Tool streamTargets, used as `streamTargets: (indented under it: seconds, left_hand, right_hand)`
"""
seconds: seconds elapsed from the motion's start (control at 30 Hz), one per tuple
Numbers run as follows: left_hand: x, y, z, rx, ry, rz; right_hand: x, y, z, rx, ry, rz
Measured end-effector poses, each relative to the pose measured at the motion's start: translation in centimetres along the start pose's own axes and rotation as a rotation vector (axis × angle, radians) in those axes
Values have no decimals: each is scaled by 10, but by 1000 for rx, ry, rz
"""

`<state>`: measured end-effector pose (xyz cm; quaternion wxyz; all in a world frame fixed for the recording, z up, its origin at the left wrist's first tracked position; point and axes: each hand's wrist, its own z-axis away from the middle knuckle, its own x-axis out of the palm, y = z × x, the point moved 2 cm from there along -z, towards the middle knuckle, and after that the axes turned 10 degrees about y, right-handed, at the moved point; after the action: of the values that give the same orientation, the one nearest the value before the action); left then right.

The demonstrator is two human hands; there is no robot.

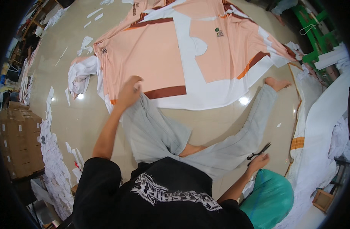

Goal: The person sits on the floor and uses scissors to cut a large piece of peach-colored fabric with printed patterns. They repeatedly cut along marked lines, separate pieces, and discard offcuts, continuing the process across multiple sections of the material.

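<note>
A large sheet of printed cloth [156, 57] lies spread on the floor in front of me, peach with white, brown and orange parts. My left hand [130, 93] is raised by my bent left knee, over the cloth's near left part. Its fingers look loosely curved and apart, slightly blurred, with nothing visible in them. Low on the right, beside my outstretched right leg, my right hand [259, 162] is closed round black scissors [262, 150]. Their blades point up and to the right, away from the cloth.
White scraps [52, 160] heap along the left beside stacked cardboard boxes [20, 141]. A bunched white and peach cloth [81, 76] lies left of the sheet. A green bag [272, 196] sits by my right arm. White cloth [316, 126] and a green frame [316, 34] stand right.
</note>
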<state>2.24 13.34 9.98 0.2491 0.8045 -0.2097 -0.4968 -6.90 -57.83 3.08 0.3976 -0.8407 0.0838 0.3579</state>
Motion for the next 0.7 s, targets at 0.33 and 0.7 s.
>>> streamTargets:
  seconds: [0.33,0.7]
  left_hand:
    - [175,54,47,222,-556,-222]
    - [187,46,60,257,-550,-219]
  right_hand:
    - [14,77,35,-2,-219,236]
    - [46,90,-8,475,-520,101]
